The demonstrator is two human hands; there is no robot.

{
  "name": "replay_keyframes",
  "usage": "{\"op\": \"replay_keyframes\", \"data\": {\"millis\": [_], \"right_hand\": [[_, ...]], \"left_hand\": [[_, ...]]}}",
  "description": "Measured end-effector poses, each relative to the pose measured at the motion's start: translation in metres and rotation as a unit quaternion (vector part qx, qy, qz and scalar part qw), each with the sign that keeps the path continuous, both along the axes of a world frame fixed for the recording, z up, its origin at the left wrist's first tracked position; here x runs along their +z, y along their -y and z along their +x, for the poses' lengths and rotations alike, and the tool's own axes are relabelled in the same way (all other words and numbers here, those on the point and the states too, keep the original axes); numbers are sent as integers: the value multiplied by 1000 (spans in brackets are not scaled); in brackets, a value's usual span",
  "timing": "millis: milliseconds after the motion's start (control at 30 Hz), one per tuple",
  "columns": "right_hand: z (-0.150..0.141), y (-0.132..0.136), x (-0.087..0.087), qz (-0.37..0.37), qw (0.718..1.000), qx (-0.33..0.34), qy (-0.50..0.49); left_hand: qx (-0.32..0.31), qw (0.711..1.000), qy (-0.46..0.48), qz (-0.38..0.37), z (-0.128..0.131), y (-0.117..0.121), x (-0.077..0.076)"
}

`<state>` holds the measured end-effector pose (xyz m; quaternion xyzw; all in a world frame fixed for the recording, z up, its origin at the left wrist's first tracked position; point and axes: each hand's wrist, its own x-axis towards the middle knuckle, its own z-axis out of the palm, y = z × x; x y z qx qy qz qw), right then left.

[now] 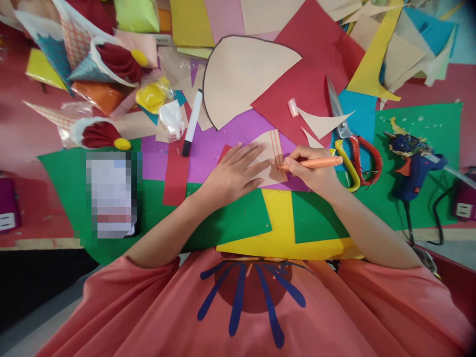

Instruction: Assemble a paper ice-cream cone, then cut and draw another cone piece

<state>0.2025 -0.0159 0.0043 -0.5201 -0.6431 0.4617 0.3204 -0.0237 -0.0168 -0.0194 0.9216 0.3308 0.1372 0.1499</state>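
Observation:
An orange marker [322, 162] is gripped in my right hand [310, 166], its tip touching a beige paper piece [266, 168] near that piece's right edge. Several orange lines run along this edge. My left hand [238, 171] lies flat with fingers spread on the same piece, covering its left part. Just above my right hand are a small pale marker cap [293, 108] and curved beige scraps [325, 124]. Scissors with red and yellow handles [351, 141] rest to the right of my right hand.
Beyond my hands lies a beige cut-out with a black outline [245, 74]. A black-and-white marker [192, 121] is at its left. Further left are paper cones [96, 62] and a blurred phone [111, 193]. A blue glue gun [414, 173] with a cord lies at the right.

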Motion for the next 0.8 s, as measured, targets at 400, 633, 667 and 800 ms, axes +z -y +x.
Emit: {"op": "replay_keyframes", "data": {"millis": [400, 633, 667, 800], "right_hand": [[-1, 1, 1, -19, 1000, -11, -11], [-1, 0, 0, -23, 999, 19, 11], [-1, 0, 0, -24, 999, 23, 12], [-1, 1, 1, -22, 999, 48, 6]], "left_hand": [[-3, 1000, -5, -13, 0, -1, 1], [-5, 1000, 0, 21, -1, -1, 0], [-4, 1000, -3, 20, -1, -1, 0], [0, 1000, -6, 3, 0, 0, 1]]}}
